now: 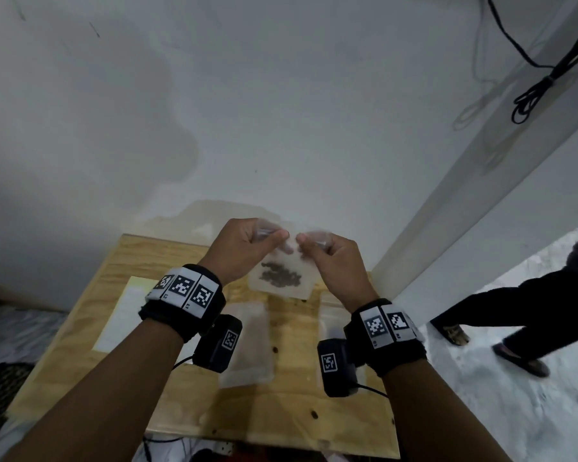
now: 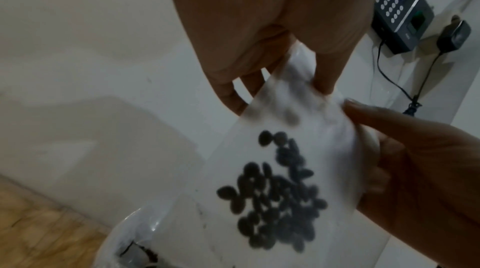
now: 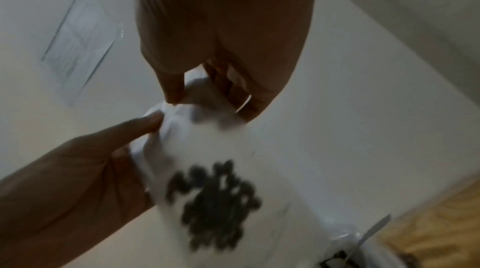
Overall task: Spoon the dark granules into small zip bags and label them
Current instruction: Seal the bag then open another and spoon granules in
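Both hands are raised above the far end of the plywood worktop (image 1: pixel 194 378), at about 12 o'clock from the person, holding one small zip bag (image 1: pixel 282 278) up in the air between them. The left hand (image 1: pixel 244 243) pinches the bag's top strip between thumb and curled fingers, and the right hand (image 1: pixel 327 251) pinches the same strip just beside it, thumb tips nearly meeting. Judging by this grip, the person is pressing the zip track closed; whether it is fully sealed cannot be told through the blur.

The bag hangs upright below the pinch, so the dark granules (image 1: pixel 281 278) have settled into its lower half, clear of the strip where they could jam the seal. In the left wrist view the granules (image 2: pixel 278 196) read as oval, seed-like pieces behind clear film.

Below the hands, at 6 o'clock from the hanging bag, two more clear zip bags lie flat on the worktop: one (image 1: pixel 247 345) under the left wrist, one (image 1: pixel 334 328) under the right, probably laid out within reach for the next fills. A white sheet (image 1: pixel 121 315) lies at 9 o'clock, possibly the labels. In the right wrist view a white container (image 3: pixel 363 252) holding dark material, with a pale handle sticking out, sits low at 5 o'clock, likely the supply and spoon.
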`<state>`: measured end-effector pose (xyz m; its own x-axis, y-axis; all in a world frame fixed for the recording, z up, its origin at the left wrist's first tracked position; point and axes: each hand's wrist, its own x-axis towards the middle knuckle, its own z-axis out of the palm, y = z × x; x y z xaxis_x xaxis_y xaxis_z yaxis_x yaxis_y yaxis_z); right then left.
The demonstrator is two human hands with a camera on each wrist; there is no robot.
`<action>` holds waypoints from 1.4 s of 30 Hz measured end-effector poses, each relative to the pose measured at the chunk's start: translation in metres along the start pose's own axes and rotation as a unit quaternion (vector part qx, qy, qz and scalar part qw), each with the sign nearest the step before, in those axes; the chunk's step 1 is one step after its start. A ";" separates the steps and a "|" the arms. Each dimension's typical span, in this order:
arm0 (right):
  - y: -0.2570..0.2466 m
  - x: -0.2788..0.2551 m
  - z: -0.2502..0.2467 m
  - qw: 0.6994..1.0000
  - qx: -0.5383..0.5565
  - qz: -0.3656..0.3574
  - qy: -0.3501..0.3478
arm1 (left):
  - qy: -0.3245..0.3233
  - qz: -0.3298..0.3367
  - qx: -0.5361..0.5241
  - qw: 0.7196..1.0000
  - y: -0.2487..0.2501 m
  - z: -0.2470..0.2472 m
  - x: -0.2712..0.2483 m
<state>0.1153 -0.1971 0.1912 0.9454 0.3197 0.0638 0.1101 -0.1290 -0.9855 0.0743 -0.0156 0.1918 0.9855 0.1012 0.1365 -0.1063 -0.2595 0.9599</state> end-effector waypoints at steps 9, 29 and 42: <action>0.029 -0.032 -0.067 0.996 -0.080 0.028 0.030 | -0.087 -0.033 0.054 0.994 -0.007 0.035 -0.012; 0.196 -0.076 -0.138 0.952 -0.196 0.216 -0.095 | -0.139 -0.336 0.215 0.906 -0.129 0.198 -0.065; 0.229 -0.034 -0.136 0.943 -0.234 0.221 -0.087 | -0.045 -0.345 0.262 0.900 -0.147 0.213 -0.029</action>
<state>0.1500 -0.3650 -0.0151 0.8706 0.2812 -0.4037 -0.1208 -0.6733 -0.7295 0.0900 -0.1851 -0.0055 0.8019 0.3391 -0.4919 0.5894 -0.5839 0.5583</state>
